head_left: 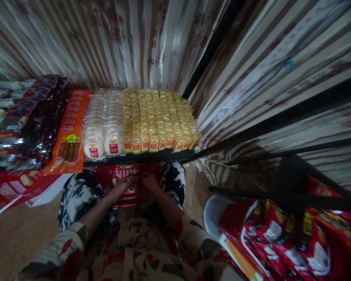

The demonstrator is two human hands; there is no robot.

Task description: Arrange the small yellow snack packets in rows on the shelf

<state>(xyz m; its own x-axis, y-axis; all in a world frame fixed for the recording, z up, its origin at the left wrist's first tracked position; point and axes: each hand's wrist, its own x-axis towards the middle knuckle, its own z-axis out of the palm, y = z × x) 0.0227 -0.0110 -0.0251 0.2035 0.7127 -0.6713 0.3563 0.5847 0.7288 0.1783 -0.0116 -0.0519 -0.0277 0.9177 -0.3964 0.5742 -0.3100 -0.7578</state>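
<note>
A red plastic basket (128, 202) sits low between the knees, partly under the shelf edge. My left hand (128, 182) reaches into it, beside a few small pale items whose kind I cannot make out. Close against it is my right hand (148, 181), also inside the basket. Both hands are dim and blurred, so the fingers and anything between them cannot be made out. On the shelf just above stand rows of small yellow wrapped snack packs (153, 121), and left of them clear packs of white round crackers (95, 136).
Orange snack packets (71, 136) and dark glossy packets (43, 117) fill the shelf's left part. Another red basket (11, 191) stands below left. Red snack bags (289, 234) lie at lower right. Black metal bars (280, 127) and striped curtains (119, 43) enclose the shelf.
</note>
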